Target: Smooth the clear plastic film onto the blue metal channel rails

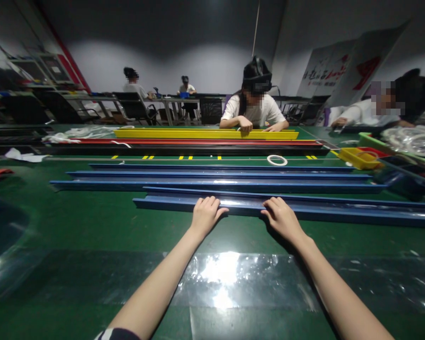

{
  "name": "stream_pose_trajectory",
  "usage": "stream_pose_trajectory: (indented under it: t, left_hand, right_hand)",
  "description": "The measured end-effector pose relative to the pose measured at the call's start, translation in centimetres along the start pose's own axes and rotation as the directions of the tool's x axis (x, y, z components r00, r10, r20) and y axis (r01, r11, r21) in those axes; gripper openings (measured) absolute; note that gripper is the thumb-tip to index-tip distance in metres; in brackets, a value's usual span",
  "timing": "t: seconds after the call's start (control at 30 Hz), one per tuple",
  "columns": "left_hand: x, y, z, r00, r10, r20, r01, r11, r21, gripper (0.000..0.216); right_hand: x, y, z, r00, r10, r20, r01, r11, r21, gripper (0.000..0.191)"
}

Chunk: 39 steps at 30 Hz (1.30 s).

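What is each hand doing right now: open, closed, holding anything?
Left hand: fingers curled over the nearest blue rail; real grip cannot be told.
Right hand: same rail, fingers curled over it; grip cannot be told.

Nearest blue rail (322, 210) before you: smooth plastic by its look, glossy, streaked with glare | your bench (92, 222): matt green covering, faintly scuffed | clear film (233, 278) at your edge: thin, shiny, wrinkled | far yellow rail (205, 134): smooth, with a satin sheen
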<state>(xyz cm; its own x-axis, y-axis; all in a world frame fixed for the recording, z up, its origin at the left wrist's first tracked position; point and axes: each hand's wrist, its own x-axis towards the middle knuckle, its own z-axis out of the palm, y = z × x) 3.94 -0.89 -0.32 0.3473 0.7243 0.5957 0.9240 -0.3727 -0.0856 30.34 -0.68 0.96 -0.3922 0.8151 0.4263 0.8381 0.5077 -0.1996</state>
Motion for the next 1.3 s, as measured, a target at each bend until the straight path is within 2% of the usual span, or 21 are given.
stream_pose_trajectory:
  t: [0.13, 0.23, 0.33, 0.43, 0.6, 0.8, 0.93, 1.13, 1.3]
  left_hand:
    - [0.0, 0.1, -0.1, 1.000, -0.005, 0.012, 0.005, 1.000, 0.008, 0.041]
    - [0.0, 0.1, -0.1, 1.000, -0.007, 0.024, 0.007, 1.000, 0.016, 0.041]
    - [0.0, 0.2, -0.2, 0.999, -0.017, 0.039, 0.017, 1.000, 0.019, 0.041]
    - [0.0, 0.2, -0.3, 0.998, -0.032, 0.060, 0.032, 0.999, 0.006, 0.043]
    - [0.4, 0.1, -0.9, 0.983, -0.076, 0.166, 0.087, 0.994, -0.062, 0.045]
    - [1.2, 0.1, -2.0, 0.943, -0.116, 0.311, 0.143, 0.988, -0.065, 0.046]
    - [1.7, -0.2, -2.5, 0.916, -0.079, 0.394, 0.113, 0.992, -0.062, 0.046]
    - [0.8, -2.2, -3.3, 0.914, -0.026, 0.406, 0.060, 0.996, -0.072, 0.046]
    - [-1.7, -6.2, -4.2, 0.930, -0.028, 0.365, 0.058, 0.996, -0.070, 0.046]
  right_hand:
    - [0.0, 0.4, -0.2, 0.999, -0.047, -0.003, 0.047, 0.998, 0.033, 0.016]
    - [-0.2, 1.3, -0.5, 0.997, -0.062, -0.055, 0.061, 0.998, -0.015, 0.025]
    - [-0.4, 2.7, -0.8, 0.988, -0.018, -0.157, 0.004, 0.996, -0.089, 0.037]
    - [-0.8, 4.1, -0.7, 0.974, 0.072, -0.213, -0.106, 0.983, -0.150, 0.040]
    - [-0.9, 5.1, 0.0, 0.978, 0.148, -0.150, -0.190, 0.925, -0.330, 0.041]
    - [-0.1, 5.1, 0.1, 0.992, 0.077, -0.103, -0.117, 0.871, -0.477, 0.046]
    - [0.2, 5.2, -0.2, 0.997, 0.064, -0.044, -0.077, 0.856, -0.511, 0.049]
    - [0.8, 3.2, -0.1, 0.998, 0.057, -0.014, -0.056, 0.852, -0.520, 0.048]
    - [2.1, -1.1, 1.1, 0.999, 0.052, -0.017, -0.054, 0.866, -0.498, 0.046]
